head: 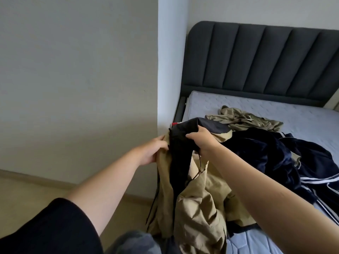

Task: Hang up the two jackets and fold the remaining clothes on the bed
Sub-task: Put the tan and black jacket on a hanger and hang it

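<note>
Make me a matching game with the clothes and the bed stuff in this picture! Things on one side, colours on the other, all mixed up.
Things:
1. jacket held up by the left hand and right hand
2. headboard
3. striped garment on the mattress
4. crumpled garment nearest the headboard

Colours:
A. dark grey
B. olive green
C. tan with black lining
D. navy with white stripes

Pairs: 1-C, 2-A, 3-D, 4-B
</note>
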